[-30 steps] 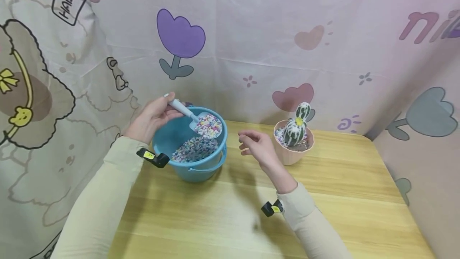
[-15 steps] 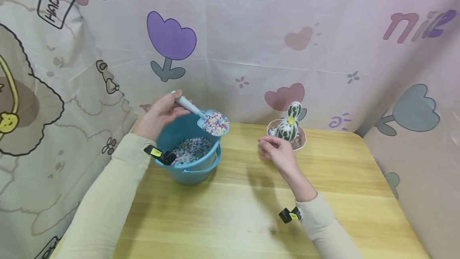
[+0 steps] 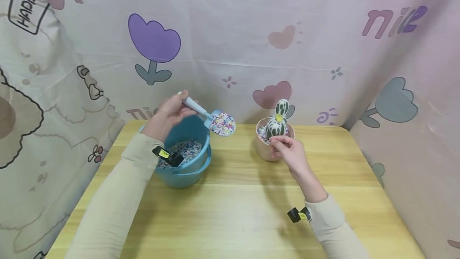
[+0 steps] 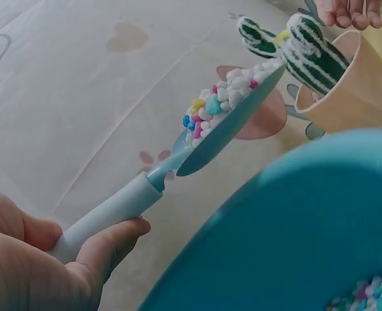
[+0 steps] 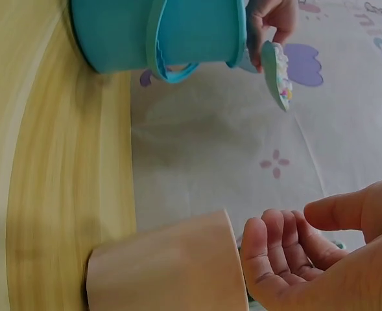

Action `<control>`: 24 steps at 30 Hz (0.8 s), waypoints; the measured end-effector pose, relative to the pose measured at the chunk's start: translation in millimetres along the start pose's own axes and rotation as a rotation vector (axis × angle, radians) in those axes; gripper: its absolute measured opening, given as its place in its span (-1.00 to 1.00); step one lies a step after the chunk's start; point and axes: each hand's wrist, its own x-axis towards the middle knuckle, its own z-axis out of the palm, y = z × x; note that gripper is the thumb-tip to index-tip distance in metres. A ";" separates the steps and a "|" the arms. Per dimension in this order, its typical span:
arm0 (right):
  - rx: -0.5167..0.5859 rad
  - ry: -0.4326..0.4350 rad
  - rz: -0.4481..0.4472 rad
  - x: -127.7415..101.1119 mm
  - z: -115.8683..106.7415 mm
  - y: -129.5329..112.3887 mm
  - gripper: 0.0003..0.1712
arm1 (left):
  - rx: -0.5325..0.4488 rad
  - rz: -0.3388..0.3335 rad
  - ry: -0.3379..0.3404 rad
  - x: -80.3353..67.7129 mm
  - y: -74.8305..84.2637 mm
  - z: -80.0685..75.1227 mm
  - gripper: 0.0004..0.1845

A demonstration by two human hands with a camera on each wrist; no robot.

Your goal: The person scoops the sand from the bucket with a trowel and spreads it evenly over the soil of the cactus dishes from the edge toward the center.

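My left hand grips the pale blue handle of a small scoop heaped with coloured pebbles. It holds the scoop in the air just right of the blue bucket, pointing at the pot. In the left wrist view the loaded scoop sits level, in line with the cactus. A pink pot holds a green-and-white toy cactus. My right hand rests at the pot's near rim. In the right wrist view its fingers are loosely curled beside the pot, with the thumb apart.
The bucket holds more coloured pebbles and has a handle hanging down its side. Both stand on a wooden table, closed in at the back and on both sides by a printed cloth.
My left hand has carried the loaded scoop right, from above the bucket to past its rim. My right hand has moved from mid-table to the pot's rim.
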 end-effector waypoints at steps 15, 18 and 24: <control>0.007 0.131 0.035 19.2 -36.4 8.1 -0.61 | 0.072 0.052 0.027 10.6 -17.9 32.6 -0.39; 0.013 0.164 0.033 26.3 -40.8 9.4 -0.62 | 0.071 0.053 0.034 10.4 -21.0 38.7 -0.40; -0.016 0.229 0.017 41.3 -46.8 11.7 -0.65 | 0.082 0.054 0.045 11.7 -28.8 48.7 -0.40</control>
